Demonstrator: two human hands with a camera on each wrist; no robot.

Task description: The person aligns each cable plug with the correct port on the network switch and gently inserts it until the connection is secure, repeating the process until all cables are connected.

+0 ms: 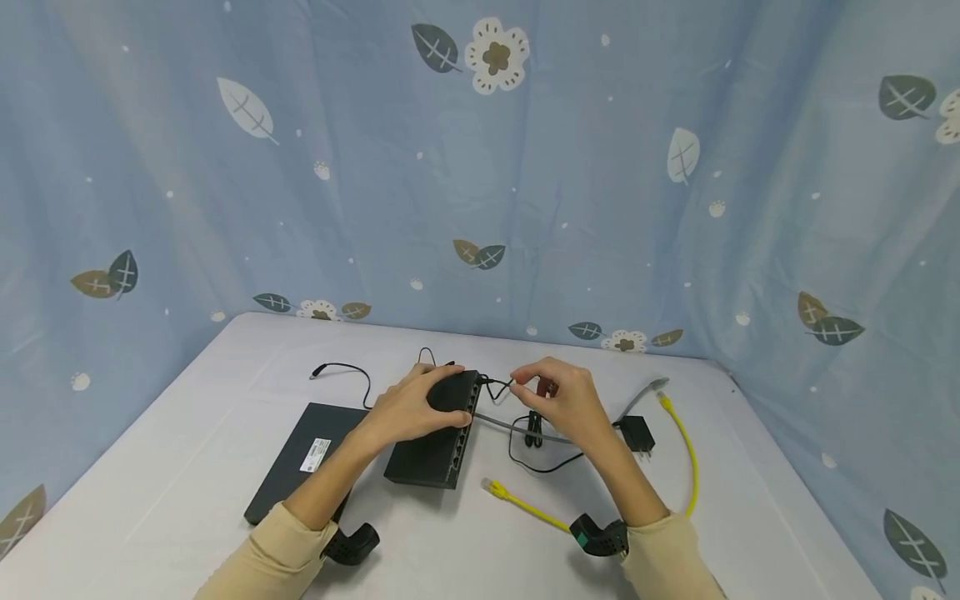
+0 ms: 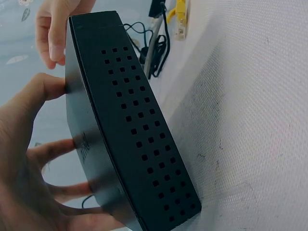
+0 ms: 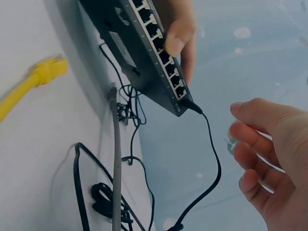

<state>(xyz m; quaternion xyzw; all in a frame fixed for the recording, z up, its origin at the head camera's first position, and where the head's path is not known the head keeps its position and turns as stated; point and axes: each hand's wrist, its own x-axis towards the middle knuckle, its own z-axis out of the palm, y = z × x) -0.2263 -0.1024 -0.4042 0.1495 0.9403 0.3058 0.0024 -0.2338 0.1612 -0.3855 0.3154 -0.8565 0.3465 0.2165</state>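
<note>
My left hand (image 1: pixel 408 408) grips a black network switch (image 1: pixel 423 461) by its sides, thumb at the port edge. The switch is tilted up off the table; its perforated side (image 2: pixel 139 115) shows in the left wrist view. In the right wrist view, a black power plug (image 3: pixel 192 106) sits in the end of the port row, and its thin cord (image 3: pixel 219 166) hangs in a curve. My right hand (image 1: pixel 562 398) hovers just beyond that end, fingers loosely bent. The right wrist view shows it (image 3: pixel 284 144) apart from the cord, holding nothing.
A flat black box (image 1: pixel 288 467) with a white label lies left, near a short black cable (image 1: pixel 345 365). On the right lie a grey network cable (image 1: pixel 513 430), a bundled black cord (image 1: pixel 533 429), a power adapter (image 1: pixel 637 433) and a yellow network cable (image 1: pixel 693 467).
</note>
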